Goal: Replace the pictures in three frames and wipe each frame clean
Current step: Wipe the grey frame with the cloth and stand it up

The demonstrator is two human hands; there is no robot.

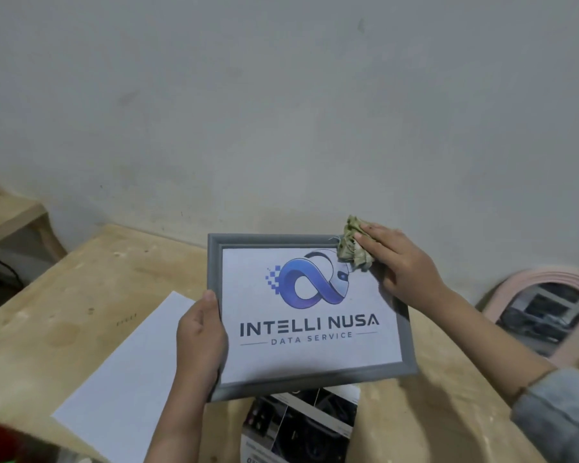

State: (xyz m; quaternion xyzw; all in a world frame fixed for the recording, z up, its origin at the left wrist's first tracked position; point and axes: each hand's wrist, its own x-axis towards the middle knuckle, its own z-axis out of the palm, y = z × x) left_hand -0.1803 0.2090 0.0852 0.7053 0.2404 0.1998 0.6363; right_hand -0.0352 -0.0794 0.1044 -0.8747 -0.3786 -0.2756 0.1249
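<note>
My left hand (201, 339) fingers clamp grey frame (310, 315) at its 9 o'clock edge | right hand (403, 262) fingers press cloth (353, 250) at 1 o'clock corner | unwiped glass lies toward 7 o'clock, along the long axis.

1. We see a grey picture frame (310, 240) in the lower centre of the view, held tilted above the wooden surface, face up toward us.
2. Its picture (308, 315) is a white sheet showing a blue infinity-shaped logo and the words "INTELLI NUSA DATA SERVICE".
3. We find a crumpled greenish cloth (353, 243) lying against the frame's upper right corner, overlapping the moulding and the glass.
4. At the right edge we notice a pink arched frame (502, 295) lying flat, a dark photo inside.
</note>
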